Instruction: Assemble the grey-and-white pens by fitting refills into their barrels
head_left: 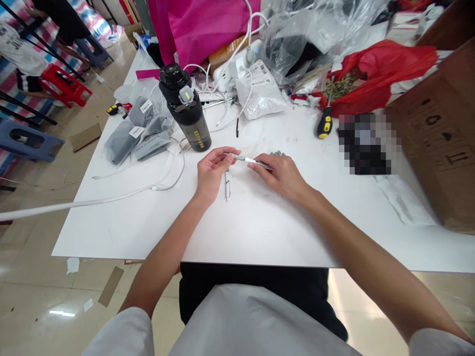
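L hand [211, 173] + R hand [285, 173] hold 1 pen [250, 160] btwn them.

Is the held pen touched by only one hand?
No, the left hand and right hand both grip the held pen, one toward each end.

White across the surface [260, 232]; grey and white along the held pen [244, 158], white and silvery on the lower pen [227, 189]. Black on top of the bottle [185, 109], smoky and see-through below — with yellow lettering. Hot pink on the large bag [211, 24], bright red on the plastic bag [386, 64], yellow and black on the nearby screwdriver [325, 124]. Brown on the carton [441, 143], with darker printed symbols. Pale grey for the shirt [241, 321] — and blue, pink and white stripes over the background fabric [97, 22].
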A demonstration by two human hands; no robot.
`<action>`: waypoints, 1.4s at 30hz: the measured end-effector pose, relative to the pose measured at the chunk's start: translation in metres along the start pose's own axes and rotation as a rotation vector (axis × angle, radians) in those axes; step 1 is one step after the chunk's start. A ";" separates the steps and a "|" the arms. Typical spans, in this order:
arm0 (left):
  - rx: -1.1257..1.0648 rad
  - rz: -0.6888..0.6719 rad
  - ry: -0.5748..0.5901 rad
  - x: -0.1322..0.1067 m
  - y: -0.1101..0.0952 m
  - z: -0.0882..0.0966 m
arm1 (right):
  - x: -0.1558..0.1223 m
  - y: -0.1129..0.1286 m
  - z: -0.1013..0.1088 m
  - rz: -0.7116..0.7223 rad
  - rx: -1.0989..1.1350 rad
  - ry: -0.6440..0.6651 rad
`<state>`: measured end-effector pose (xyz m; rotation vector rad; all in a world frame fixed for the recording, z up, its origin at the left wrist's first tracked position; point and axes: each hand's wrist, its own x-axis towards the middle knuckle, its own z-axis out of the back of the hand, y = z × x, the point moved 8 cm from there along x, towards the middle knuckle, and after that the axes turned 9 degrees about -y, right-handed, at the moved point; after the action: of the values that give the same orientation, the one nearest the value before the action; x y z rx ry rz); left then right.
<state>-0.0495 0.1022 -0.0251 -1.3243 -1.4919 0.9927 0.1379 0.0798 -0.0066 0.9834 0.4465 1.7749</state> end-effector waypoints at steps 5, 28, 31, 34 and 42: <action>-0.051 0.004 -0.036 0.002 -0.001 0.004 | 0.003 0.003 0.011 -0.079 0.260 -0.117; -0.049 0.105 -0.082 -0.004 0.005 0.001 | 0.013 -0.024 0.023 -0.235 0.632 -0.315; -0.038 0.118 -0.046 -0.006 0.007 -0.003 | 0.011 -0.031 0.027 -0.272 0.626 -0.388; -0.102 0.175 -0.054 -0.007 0.013 -0.003 | 0.013 -0.029 0.026 -0.245 0.724 -0.363; -0.083 0.209 -0.022 -0.009 0.015 -0.006 | 0.011 -0.025 0.024 -0.268 0.757 -0.376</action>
<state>-0.0388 0.0953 -0.0385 -1.5575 -1.4452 1.0895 0.1703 0.0970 -0.0047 1.6513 0.9881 1.1363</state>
